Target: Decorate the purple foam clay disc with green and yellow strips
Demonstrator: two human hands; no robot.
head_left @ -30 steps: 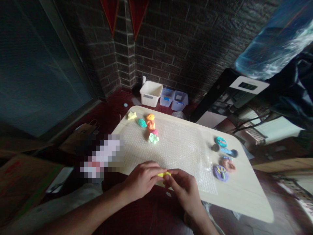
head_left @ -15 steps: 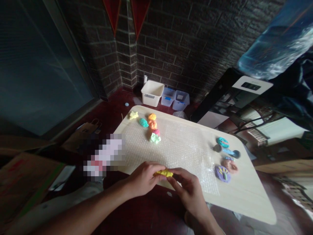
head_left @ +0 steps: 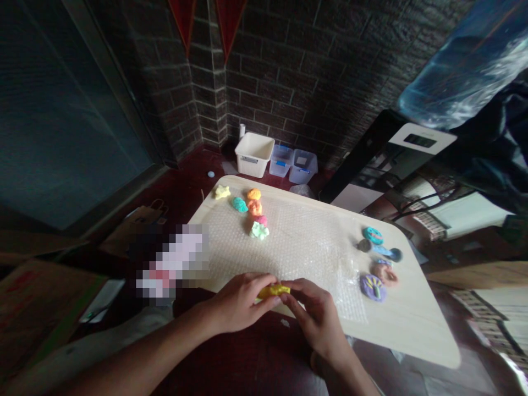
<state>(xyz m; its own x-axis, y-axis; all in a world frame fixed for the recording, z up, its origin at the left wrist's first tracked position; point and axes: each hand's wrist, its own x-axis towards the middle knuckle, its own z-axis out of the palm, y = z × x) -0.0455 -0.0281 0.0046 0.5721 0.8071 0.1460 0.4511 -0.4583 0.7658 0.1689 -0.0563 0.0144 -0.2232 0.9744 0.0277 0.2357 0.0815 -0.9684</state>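
Note:
Between my two hands is a lump of yellow modelling clay (head_left: 272,290), held just over the near edge of the table. My left hand (head_left: 242,302) is closed round its left end, thumb below and fingers above. The fingertips of my right hand (head_left: 315,311) pinch its right end. Farther back on the left lie a pale yellow star-like clay piece (head_left: 223,191), a teal clay piece (head_left: 239,204), orange clay pieces (head_left: 254,207) and a pale green flower-like clay piece (head_left: 259,231).
Bubble wrap (head_left: 305,242) covers much of the wooden table (head_left: 421,330). On the right are a purple clay disc (head_left: 373,288), a teal disc (head_left: 373,235) and a blue dumbbell-like piece (head_left: 381,251). Plastic bins (head_left: 254,165) stand behind; a water dispenser (head_left: 363,165) is at right.
My fingers have shifted slightly on the yellow clay, which now looks a little more tilted. The whole view has moved a little; the pieces on the table stay in place.

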